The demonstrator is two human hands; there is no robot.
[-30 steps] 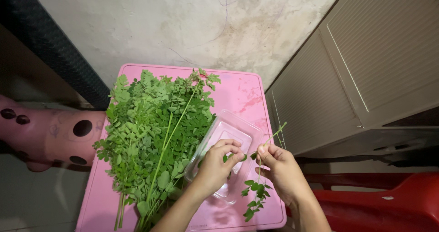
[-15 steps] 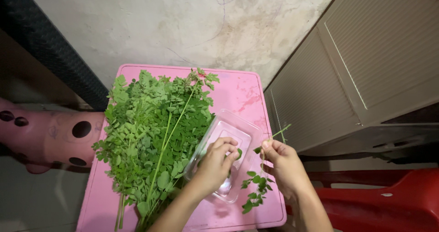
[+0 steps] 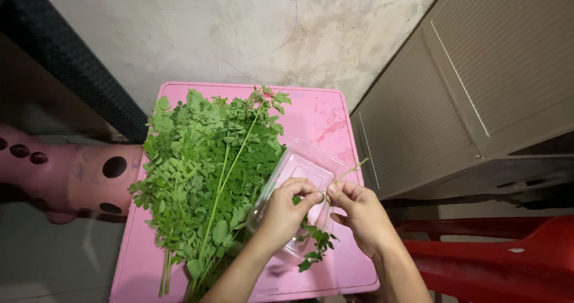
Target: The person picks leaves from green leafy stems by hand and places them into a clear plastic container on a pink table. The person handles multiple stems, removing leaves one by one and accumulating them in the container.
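1. Head view, from the fingers outward: the left hand [image 3: 286, 212] has its fingers [image 3: 304, 190] pinched shut on small green leaflets, meeting the right hand [image 3: 359, 214] at about the centre of the frame
2. Right-hand fingers [image 3: 336, 190] are closed on a thin leafy sprig [image 3: 317, 243]; its bare stem tip pokes out toward 1 o'clock and the leafy end hangs down toward 7 o'clock, below both hands. Held taut between two pinches like this, the stem looks placed so leaflets can slide off it
3. Directly under the fingers sits a clear plastic container [image 3: 299, 177], tilted, its left rim resting against the greens. My reading is that it lies there so loose leaflets fall inside
4. At 9 o'clock from the hands lies a big bunch of leafy stems [image 3: 209, 171], stalk ends toward 6 o'clock, tops toward 12 o'clock, within short reach of the left hand
5. All of this rests on a pink bench [image 3: 317, 115]. Bare surface shows only at 12 to 1 o'clock beyond the container and in a strip at 5 o'clock
6. Edges: a louvred cabinet [image 3: 478, 88] crowds the bench at 3 o'clock, a red plastic seat [image 3: 508, 261] lies at 4 o'clock, a pink spotted object [image 3: 66, 177] at 9 o'clock, and bare concrete floor [image 3: 239, 28] at 12 o'clock gives the widest open room
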